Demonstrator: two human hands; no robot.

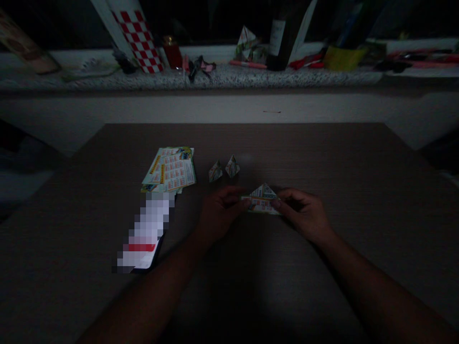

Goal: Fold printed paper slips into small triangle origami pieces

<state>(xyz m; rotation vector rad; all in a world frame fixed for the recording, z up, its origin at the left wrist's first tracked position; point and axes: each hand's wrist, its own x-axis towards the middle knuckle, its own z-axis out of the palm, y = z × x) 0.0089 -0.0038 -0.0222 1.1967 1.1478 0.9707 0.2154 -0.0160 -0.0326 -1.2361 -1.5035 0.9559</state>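
Note:
Between my two hands is a printed paper (263, 201), folded to a triangular peak at the top with a straight strip along the bottom. My left hand (222, 210) pinches its left end between thumb and fingers. On the right end, my right hand (304, 210) closes in the same way, thumb on the near face. Just beyond my left hand stand two small folded paper pieces, one on the left (215, 171) and one on the right (233, 166), both pointed at the top and made of similar printed paper.
A stack of printed sheets (170, 169) lies to the left on the wooden table (308, 148). Nearer me is a lit phone (147, 234), its screen blurred. Along the stone windowsill (225, 81) stand a red-and-white checked tube (138, 40), a dark bottle (278, 43) and a yellow container (344, 58).

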